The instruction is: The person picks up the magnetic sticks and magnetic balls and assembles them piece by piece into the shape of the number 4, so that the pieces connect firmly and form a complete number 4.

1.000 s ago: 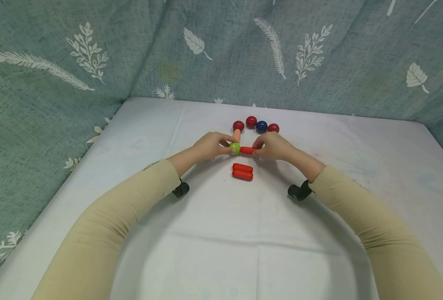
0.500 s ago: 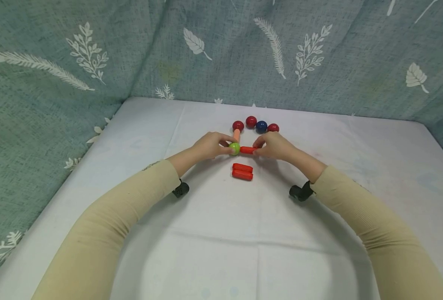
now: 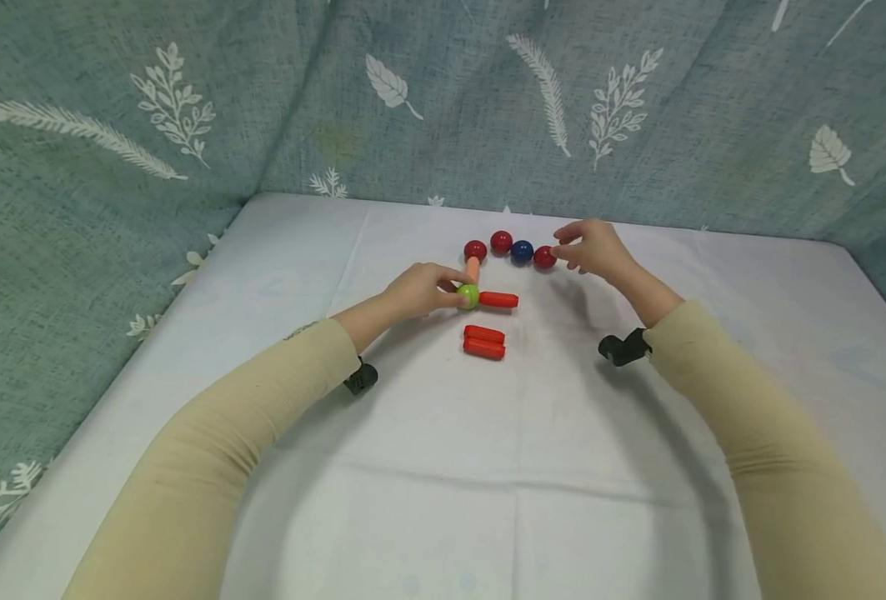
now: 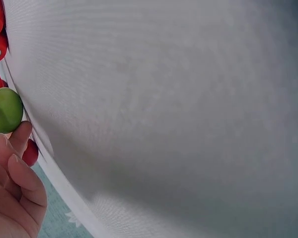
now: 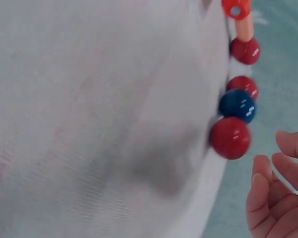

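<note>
My left hand pinches a green ball between thumb and fingers. A red rod runs right from that ball, and a peach-coloured rod links it toward a red ball behind. In the left wrist view the green ball shows beside the fingertips. My right hand hovers with loosely bent fingers, holding nothing. Nearest to it is the rightmost red ball; the right wrist view shows a gap between the fingers and this red ball.
A blue ball and another red ball sit in the back row. Nearer the person, two red rods lie side by side on the white tablecloth. Patterned green fabric stands behind the table.
My right hand has let go of the red rod and moved back and right, toward the rightmost red ball. The rod stays against the green ball. My left hand keeps its hold.
</note>
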A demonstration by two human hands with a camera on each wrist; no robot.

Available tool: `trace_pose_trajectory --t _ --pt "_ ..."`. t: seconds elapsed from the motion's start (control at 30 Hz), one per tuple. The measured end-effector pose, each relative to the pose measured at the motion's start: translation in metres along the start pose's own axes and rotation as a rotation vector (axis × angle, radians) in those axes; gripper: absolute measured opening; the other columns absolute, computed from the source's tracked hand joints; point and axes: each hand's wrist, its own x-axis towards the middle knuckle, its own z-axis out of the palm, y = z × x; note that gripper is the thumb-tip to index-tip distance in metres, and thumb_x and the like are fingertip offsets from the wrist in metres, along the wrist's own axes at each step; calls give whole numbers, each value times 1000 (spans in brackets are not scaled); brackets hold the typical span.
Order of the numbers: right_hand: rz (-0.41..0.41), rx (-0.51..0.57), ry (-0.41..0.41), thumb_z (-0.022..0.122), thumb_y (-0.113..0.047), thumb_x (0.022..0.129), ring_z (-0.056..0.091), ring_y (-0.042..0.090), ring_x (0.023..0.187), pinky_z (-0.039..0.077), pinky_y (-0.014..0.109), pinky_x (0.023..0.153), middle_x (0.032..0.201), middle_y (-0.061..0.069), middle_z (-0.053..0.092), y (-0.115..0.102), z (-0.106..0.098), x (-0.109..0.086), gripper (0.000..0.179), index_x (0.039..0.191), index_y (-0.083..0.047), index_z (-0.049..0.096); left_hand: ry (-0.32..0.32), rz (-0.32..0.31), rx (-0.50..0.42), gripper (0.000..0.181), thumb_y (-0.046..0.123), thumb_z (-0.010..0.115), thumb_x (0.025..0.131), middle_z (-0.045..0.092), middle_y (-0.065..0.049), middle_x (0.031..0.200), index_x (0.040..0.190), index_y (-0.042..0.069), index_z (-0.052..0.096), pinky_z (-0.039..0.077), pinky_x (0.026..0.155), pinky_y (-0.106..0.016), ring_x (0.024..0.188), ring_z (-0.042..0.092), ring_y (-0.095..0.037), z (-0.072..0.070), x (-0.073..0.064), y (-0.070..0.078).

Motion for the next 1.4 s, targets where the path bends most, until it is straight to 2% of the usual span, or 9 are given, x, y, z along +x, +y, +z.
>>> trace_pose_trajectory --t 0.1,0.23,0.47,0.87,1.4 --pt "57 54 -25 57 -19 90 61 24 84 52 29 68 126 17 50 5 2 6 44 130 -2 49 3 -2 6 42 33 64 86 60 -4 116 127 27 56 44 57 -24 76 55 -17 0 1 0" --pt "91 96 -51 59 -20 89 60 17 77 52 28 68 129 16 49 11 8 13 48 133 -7 46 6 4 5 42 33 64 86 61 -5 116 126 26 56 44 57 -24 75 54 -17 1 1 -1" --pt "100 92 -44 60 -19 88 57 14 71 50 25 64 122 15 54 11 17 20 48 133 -9 46 16 12 -6 41 32 64 85 61 -5 114 125 26 57 44 56 -24 73 54 -17 0 -1 1" --pt "125 93 -38 60 -17 88 55 12 67 48 23 58 120 17 52 12 23 22 48 133 -7 45 11 6 -6 43 34 64 85 61 -5 116 126 26 56 44 57 -24 77 55 -17 0 0 -1" --pt "120 70 -15 63 -17 86 54 13 68 47 24 62 118 17 54 17 19 16 47 129 -5 49 9 0 -15 43 34 64 85 61 -5 116 126 26 56 44 56 -24 74 54 -17 1 0 0"
